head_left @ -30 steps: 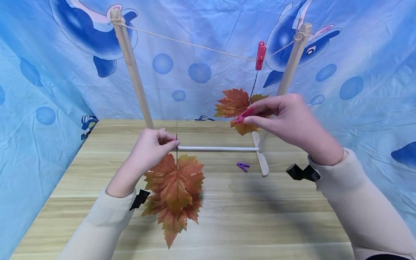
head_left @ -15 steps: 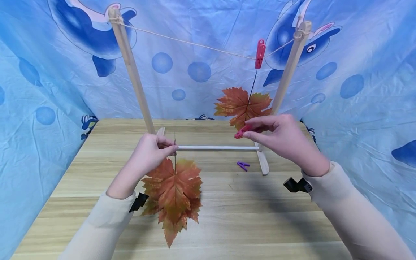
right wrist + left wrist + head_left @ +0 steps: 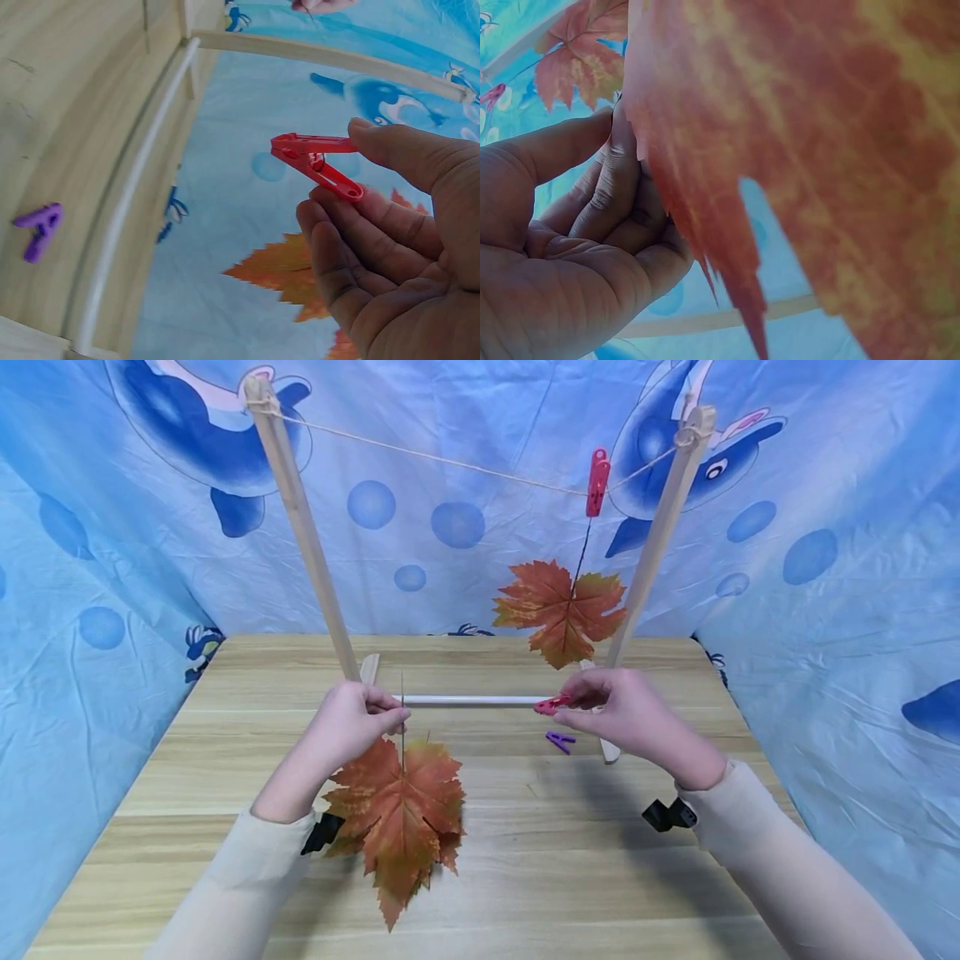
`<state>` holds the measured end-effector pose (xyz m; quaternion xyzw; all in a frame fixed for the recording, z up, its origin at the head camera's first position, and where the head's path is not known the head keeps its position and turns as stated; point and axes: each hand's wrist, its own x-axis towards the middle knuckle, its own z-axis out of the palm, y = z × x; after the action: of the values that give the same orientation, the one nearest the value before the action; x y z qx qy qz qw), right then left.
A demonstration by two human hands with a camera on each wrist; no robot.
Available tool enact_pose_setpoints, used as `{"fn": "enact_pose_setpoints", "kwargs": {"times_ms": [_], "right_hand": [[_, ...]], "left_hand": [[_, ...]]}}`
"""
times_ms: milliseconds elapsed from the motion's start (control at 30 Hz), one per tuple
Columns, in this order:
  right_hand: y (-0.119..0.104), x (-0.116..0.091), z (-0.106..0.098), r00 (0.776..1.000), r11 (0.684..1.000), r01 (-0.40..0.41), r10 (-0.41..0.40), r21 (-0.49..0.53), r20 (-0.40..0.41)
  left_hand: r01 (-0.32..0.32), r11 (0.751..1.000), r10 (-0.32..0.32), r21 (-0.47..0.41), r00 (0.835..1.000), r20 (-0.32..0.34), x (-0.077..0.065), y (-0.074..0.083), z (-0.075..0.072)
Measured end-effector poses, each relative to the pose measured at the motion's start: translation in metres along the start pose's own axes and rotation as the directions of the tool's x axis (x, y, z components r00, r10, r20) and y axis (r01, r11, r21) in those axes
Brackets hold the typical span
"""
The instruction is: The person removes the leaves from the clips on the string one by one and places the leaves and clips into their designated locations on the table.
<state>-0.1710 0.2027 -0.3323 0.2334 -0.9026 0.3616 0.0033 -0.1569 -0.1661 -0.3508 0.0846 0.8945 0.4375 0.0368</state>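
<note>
Orange-red, with toothed edges, a maple leaf (image 3: 408,802) spreads at 5 o'clock from my left hand (image 3: 351,710), low over the wooden tabletop (image 3: 570,860). I pinch its thin dark stem (image 3: 403,745) between thumb and forefinger; the left wrist view shows my other fingers loosely bent behind. The edge of another maple leaf (image 3: 450,853) shows from beneath it.

At 3 o'clock from the table's middle, my right hand (image 3: 626,722) has thumb and fingertips closed on a red clothespin (image 3: 551,705), the remaining fingers half curled. The right wrist view shows its handles spread and its nose pointing away from my palm. At 6 o'clock from that peg, near it, a purple clothespin (image 3: 560,742) lies on the tabletop.

At 12 o'clock a white rod (image 3: 472,700) runs across the stand's foot. Wooden posts (image 3: 303,522) lean up towards 11 and 1 o'clock, with a sagging string (image 3: 435,462) tied between them. At 11 o'clock from my right hand, a second red clothespin (image 3: 597,483) on the string holds a hanging leaf (image 3: 562,614) by its stem.
</note>
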Motion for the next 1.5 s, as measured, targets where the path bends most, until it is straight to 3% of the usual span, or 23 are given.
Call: {"fn": "enact_pose_setpoints", "kwargs": {"times_ms": [233,533,1300,1500], "right_hand": [[0.017,-0.002,0.013,0.998,0.998,-0.047,0.046,0.031,0.041],[0.036,-0.008,0.026,0.993,0.996,-0.088,0.086,0.023,0.081],[0.078,-0.017,0.058,0.988,0.996,-0.084,0.083,0.000,0.127],[0.083,-0.019,0.063,0.978,0.990,-0.140,0.139,-0.004,0.153]], "left_hand": [[0.020,0.999,-0.018,-0.031,0.999,0.038,0.002,-0.011,0.003],[0.088,0.996,-0.088,0.009,0.994,0.068,0.004,-0.018,0.008],[0.133,0.991,-0.131,-0.004,0.981,0.141,0.008,-0.038,0.024],[0.141,0.990,-0.142,0.013,0.979,0.146,0.009,-0.042,0.027]]}}
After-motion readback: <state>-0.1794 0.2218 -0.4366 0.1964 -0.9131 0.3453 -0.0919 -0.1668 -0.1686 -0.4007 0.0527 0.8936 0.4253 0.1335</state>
